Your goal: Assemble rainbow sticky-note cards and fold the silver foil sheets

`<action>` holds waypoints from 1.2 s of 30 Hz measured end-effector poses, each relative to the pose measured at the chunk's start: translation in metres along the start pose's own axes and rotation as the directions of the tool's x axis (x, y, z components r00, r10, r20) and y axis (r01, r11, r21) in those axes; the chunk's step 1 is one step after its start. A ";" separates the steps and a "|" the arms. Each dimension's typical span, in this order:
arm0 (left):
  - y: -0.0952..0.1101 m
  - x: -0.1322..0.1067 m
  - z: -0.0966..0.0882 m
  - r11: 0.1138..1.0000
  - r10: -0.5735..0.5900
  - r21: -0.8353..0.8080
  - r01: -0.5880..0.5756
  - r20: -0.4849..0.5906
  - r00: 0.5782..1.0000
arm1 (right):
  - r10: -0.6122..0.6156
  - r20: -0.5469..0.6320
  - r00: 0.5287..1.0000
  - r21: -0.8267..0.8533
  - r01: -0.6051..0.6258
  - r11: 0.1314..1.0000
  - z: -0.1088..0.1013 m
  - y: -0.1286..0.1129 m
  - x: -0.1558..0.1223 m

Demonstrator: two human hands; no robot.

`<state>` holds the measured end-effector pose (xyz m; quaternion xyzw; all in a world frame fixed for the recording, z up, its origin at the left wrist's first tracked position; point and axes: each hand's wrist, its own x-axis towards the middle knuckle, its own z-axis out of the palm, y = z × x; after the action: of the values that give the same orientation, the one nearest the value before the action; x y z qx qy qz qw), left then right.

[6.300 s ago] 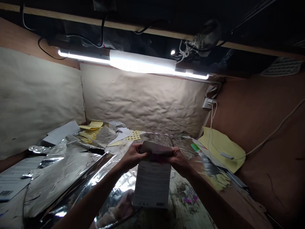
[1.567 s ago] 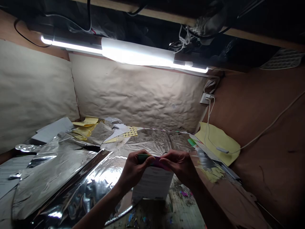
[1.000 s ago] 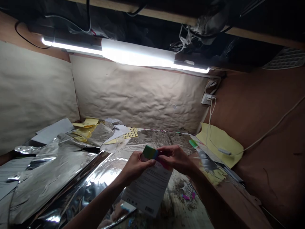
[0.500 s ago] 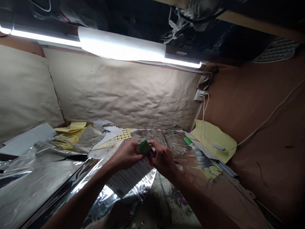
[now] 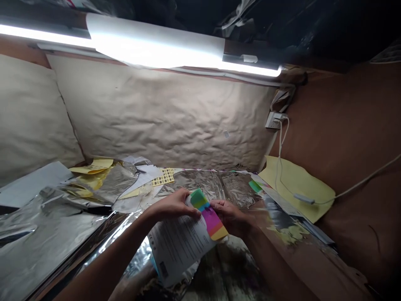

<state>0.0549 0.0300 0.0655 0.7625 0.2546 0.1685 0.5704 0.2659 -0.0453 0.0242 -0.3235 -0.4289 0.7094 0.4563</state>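
Over the bench, my left hand grips a white printed packet near its upper edge, with the thumb lying on the face. Rows of small text and a dark square at the lower corner show on it. Along the packet's right side runs a multicoloured strip in green, yellow, blue, magenta and orange. The fingers of my right hand are closed on this strip's outer edge, near the blue and magenta bands. Whether the strip is fixed to the packet, I cannot tell. A bit of blue peeks out behind the packet's lower left edge.
Silvery foil covers the bench on the left, with crumpled yellow paper on it. A yellow sticker sheet lies at the back. To the right are a large yellow sheet, a wall socket and a white cable.
The packet has tilted and come nearer, so its printed face and the whole coloured strip now show. My right hand has shifted right and down along the strip. The view has turned slightly.
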 end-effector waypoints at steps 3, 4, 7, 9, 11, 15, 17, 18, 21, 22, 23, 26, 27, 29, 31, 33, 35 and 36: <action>-0.001 -0.001 -0.001 0.999 0.022 0.040 -0.020 -0.045 0.999 | 0.006 -0.013 1.000 0.007 -0.006 1.000 0.000 0.005 0.001; 0.000 -0.001 -0.001 0.998 0.034 0.062 -0.030 -0.058 0.998 | 0.007 -0.024 1.000 0.001 -0.007 1.000 -0.001 0.006 0.001; 0.005 -0.004 -0.002 0.990 0.023 0.139 -0.011 -0.087 0.996 | 0.041 -0.059 0.997 -0.035 -0.043 0.998 -0.003 0.008 0.002; 0.008 -0.005 -0.002 0.983 -0.031 0.179 0.048 -0.101 0.994 | 0.081 -0.059 0.995 -0.072 -0.085 0.994 -0.005 0.010 0.003; 0.010 -0.006 -0.002 0.979 -0.071 0.183 0.088 -0.099 0.993 | 0.100 -0.046 0.994 -0.101 -0.104 0.989 -0.006 0.012 0.004; 0.004 -0.008 -0.004 0.993 -0.047 0.106 0.061 -0.128 0.991 | -0.005 -0.160 0.987 -0.151 -0.020 0.988 -0.010 0.016 0.013; -0.002 -0.007 -0.006 0.999 -0.026 0.020 0.029 -0.171 0.985 | -0.198 -0.343 0.918 -0.274 0.104 0.956 -0.014 0.015 0.019; -0.005 -0.006 -0.007 1.000 -0.017 -0.027 0.012 -0.189 0.982 | -0.336 -0.423 0.841 -0.388 0.167 0.906 -0.015 0.014 0.021; -0.013 -0.001 -0.010 0.986 -0.028 -0.165 -0.007 -0.209 0.977 | -0.660 -0.397 0.637 -0.726 0.222 0.651 -0.016 0.010 0.022; -0.015 0.000 -0.010 0.979 -0.049 -0.206 0.008 -0.198 0.979 | -0.689 -0.326 0.647 -0.777 0.232 0.585 -0.014 0.008 0.021; -0.015 0.001 -0.010 0.971 -0.072 -0.239 0.026 -0.184 0.980 | -0.685 -0.256 0.682 -0.792 0.258 0.553 -0.010 0.008 0.019; -0.014 0.001 -0.008 0.941 -0.115 -0.331 0.070 -0.116 0.987 | -0.624 -0.144 0.768 -0.738 0.337 0.585 0.003 0.007 0.013; -0.013 0.000 -0.007 0.925 -0.117 -0.372 0.076 -0.091 0.989 | -0.617 -0.137 0.775 -0.714 0.355 0.604 0.006 0.007 0.011; -0.011 -0.001 -0.005 0.876 -0.132 -0.473 0.096 -0.044 0.990 | -0.632 -0.123 0.765 -0.701 0.384 0.601 0.010 0.007 0.009; -0.010 -0.001 -0.002 0.829 -0.155 -0.546 0.118 -0.021 0.988 | -0.708 -0.090 0.700 -0.782 0.390 0.485 0.008 0.007 0.007; -0.010 0.001 0.001 0.819 -0.184 -0.560 0.124 -0.051 0.982 | -0.812 -0.020 0.583 -0.907 0.332 0.261 0.006 0.008 0.006; -0.010 0.003 0.005 0.841 -0.199 -0.529 0.116 -0.103 0.975 | -0.864 0.099 0.494 -0.969 0.245 0.029 0.004 0.008 0.005; -0.009 0.003 0.007 0.857 -0.196 -0.505 0.105 -0.130 0.972 | -0.866 0.157 0.476 -0.974 0.220 -0.056 0.004 0.008 0.004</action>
<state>0.0595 0.0284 0.0549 0.5508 0.3115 0.2498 0.7330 0.2578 -0.0443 0.0181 -0.4812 -0.6982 -0.0905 0.5223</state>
